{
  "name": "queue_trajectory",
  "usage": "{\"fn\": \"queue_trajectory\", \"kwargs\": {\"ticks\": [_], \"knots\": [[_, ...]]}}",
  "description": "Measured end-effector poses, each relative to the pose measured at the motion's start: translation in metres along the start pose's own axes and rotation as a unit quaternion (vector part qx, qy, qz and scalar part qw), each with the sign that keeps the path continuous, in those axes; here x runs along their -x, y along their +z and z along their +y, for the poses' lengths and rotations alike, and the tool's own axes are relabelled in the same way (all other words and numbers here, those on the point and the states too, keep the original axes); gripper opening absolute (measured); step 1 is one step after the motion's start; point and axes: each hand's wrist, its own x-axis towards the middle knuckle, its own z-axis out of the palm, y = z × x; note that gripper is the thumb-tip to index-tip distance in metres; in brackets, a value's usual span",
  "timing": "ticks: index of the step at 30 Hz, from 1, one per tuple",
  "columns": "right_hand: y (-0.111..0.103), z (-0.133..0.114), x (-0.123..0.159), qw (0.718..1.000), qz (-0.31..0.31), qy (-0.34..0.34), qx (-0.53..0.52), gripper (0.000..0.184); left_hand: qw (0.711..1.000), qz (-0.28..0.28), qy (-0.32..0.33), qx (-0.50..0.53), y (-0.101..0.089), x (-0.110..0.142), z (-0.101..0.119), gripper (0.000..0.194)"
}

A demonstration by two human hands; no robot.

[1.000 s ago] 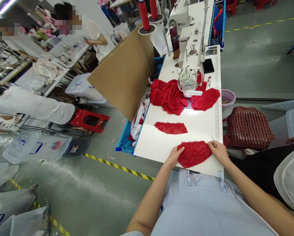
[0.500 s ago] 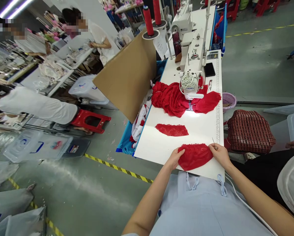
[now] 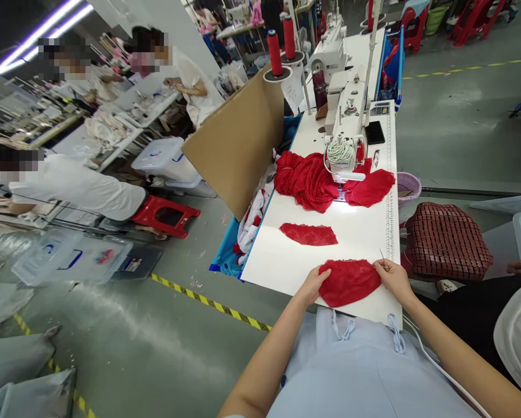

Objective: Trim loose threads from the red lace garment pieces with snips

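Note:
A red fabric piece with a scalloped lace upper edge (image 3: 350,284) is stretched out flat between my two hands at the near end of the table. My left hand (image 3: 313,284) pinches its left corner, thumb on top. At the right corner, my right hand (image 3: 393,278) is closed on the edge, and a thin, pointed metal tool (image 3: 383,256) sticks up from its fingers; its kind is not clear. Just beyond lies a smaller red lace strip (image 3: 309,234). Farther off, a gathered heap of red fabric (image 3: 308,180) rests by the sewing machine (image 3: 345,125), with part of it under the machine head.
A phone (image 3: 375,133) lies right of the machine, beside a ruler strip (image 3: 390,191). Cardboard (image 3: 243,133) leans along the table's left side above a blue cloth bin (image 3: 225,247). A woven-covered seat (image 3: 446,241) and another person's sleeve (image 3: 519,331) are close on the right.
The view has shifted slightly, so the table and hands appear a little lower and farther right. Both hands keep their hold on the red piece, which stays in place on the table.

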Motion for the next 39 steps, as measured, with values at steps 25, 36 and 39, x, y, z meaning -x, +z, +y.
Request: {"fn": "queue_trajectory", "kwargs": {"ticks": [25, 36, 39], "knots": [[-0.0016, -0.0009, 0.0019, 1.0, -0.004, -0.006, -0.022, 0.033, 1.0, -0.014, 0.015, 0.007, -0.0032, -0.0033, -0.005, 0.046], [-0.0018, 0.0048, 0.0048, 0.999, -0.004, -0.03, -0.012, 0.041, 0.999, -0.029, 0.009, 0.025, -0.0018, -0.0035, -0.0054, 0.045], [-0.0009, 0.0063, 0.0056, 0.999, 0.001, -0.032, -0.008, 0.044, 0.999, -0.031, 0.011, 0.026, -0.0001, -0.002, -0.0037, 0.046]]}}
